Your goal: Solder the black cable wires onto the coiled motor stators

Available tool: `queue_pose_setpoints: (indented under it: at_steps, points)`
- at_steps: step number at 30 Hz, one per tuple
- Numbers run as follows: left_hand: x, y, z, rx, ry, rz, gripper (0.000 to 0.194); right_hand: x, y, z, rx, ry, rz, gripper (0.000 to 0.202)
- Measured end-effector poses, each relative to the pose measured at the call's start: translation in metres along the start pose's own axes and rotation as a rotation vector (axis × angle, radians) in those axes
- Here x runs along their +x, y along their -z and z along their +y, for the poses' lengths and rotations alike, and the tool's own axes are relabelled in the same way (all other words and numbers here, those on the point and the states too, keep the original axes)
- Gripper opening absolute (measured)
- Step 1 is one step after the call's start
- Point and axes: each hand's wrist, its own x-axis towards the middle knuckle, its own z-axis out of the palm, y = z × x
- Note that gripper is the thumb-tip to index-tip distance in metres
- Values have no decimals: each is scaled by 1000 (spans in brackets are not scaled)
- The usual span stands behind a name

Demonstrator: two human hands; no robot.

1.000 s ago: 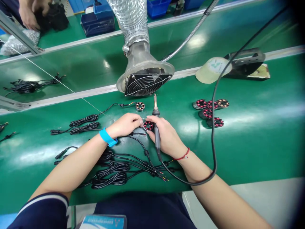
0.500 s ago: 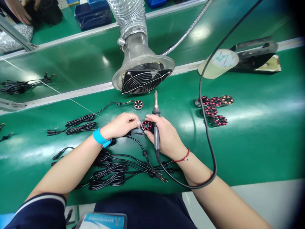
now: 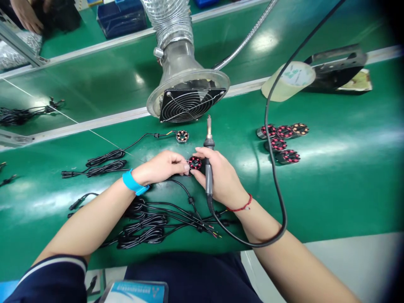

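My right hand is closed around a soldering iron, tip pointing up and away from me. Its thumb and forefinger also grip a small motor stator with red windings. My left hand is pinched at the stator's left edge; any fine wire between those fingertips is too small to make out. Just beyond, another stator with copper-coloured windings lies joined to a black cable. Several coiled black cables with bared coloured ends lie below my hands.
A fume extractor hood hangs just beyond the iron's tip. Several stators stand to the right, near a yellowish cylinder and a black metal holder. The iron's cord loops over my right forearm. Another person's hand shows top left.
My left fingertips have moved slightly right, onto the stator's edge. The stator has shifted a little, and the iron's tip has moved slightly right and up.
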Motion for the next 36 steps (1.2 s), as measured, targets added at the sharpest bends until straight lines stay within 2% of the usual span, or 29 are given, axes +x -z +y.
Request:
queue_pose_setpoints:
  at_steps: [3, 5, 6, 10, 13, 15, 18, 20, 22, 28, 36]
  points:
    - [0, 6, 2, -40, -20, 157, 19, -1, 1, 4, 20, -28, -8, 50]
    - [-1, 10, 1, 44, -39, 260, 20, -1, 3, 7, 14, -46, -32, 48]
    - [-2, 10, 1, 130, -59, 262, 19, -1, 5, 8, 13, -52, -48, 48]
    - [-9, 3, -1, 664, -133, 48, 17, -1, 10, 10, 40, -53, -92, 55]
    - [-12, -3, 0, 874, -118, 14, 13, -1, 11, 10, 68, -46, -112, 65]
    - [-12, -3, 1, 808, -135, 61, 9, -1, 12, 9, 92, -41, -95, 68]
    - [-9, 1, 4, 449, -165, 143, 8, -1, 9, 4, 169, -49, 16, 63]
    - [-9, 3, 6, 202, -161, 151, 10, -1, 6, -1, 273, -68, 108, 55]
    - [-9, 3, 8, 59, -156, 140, 14, -1, 2, -8, 404, -95, 166, 50]
    - [-11, -2, 10, -24, -164, 142, 15, 1, -4, -18, 659, -190, 246, 48]
    - [-9, -6, 9, -45, -170, 150, 13, 2, -5, -22, 780, -321, 230, 49]
